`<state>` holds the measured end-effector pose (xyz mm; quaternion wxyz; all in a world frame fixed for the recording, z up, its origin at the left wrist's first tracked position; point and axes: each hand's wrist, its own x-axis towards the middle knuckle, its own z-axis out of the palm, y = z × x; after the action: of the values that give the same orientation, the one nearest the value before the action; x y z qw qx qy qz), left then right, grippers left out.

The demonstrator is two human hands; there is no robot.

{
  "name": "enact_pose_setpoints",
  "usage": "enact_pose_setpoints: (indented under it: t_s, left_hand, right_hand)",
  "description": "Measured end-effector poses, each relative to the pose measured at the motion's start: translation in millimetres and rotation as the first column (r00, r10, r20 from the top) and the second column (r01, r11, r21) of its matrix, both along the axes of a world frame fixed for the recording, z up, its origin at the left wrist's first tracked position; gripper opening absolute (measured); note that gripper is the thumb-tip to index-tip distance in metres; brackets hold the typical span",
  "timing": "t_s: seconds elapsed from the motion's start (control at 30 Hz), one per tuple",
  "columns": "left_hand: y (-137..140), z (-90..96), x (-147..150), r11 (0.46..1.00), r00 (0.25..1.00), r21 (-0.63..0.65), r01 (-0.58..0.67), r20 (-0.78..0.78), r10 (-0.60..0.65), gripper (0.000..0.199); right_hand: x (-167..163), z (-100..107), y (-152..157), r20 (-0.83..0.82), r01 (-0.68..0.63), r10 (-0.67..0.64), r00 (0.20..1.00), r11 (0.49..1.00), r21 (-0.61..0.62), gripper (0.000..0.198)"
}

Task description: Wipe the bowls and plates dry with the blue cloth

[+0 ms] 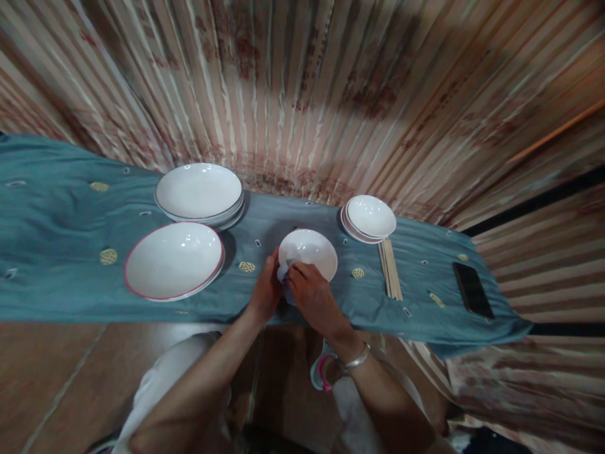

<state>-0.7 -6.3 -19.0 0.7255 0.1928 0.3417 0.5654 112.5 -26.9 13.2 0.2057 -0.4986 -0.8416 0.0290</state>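
Teal tablecloth is lying under the small white bowl: round, no long axis, just ahead of you. Your left hand is curving against its near-left side, grip hidden; your right hand, equally near, is pinching a pale cloth at its near rim.

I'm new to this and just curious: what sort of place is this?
Probably a room in a home, though I can't be certain: a patterned curtain hangs behind a cloth-covered table bearing stacked white dishes.
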Motion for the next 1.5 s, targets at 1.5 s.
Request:
enact_pose_setpoints:
  t_s: [1.5]
  left_hand:
    - [-4,7.0,-10,0.990,0.993,-0.107,0.093,-0.067,-0.101,0.078]
  right_hand:
    - [29,14,47,0.465,0.333,-0.168,0.869,0.894,-0.299,0.029]
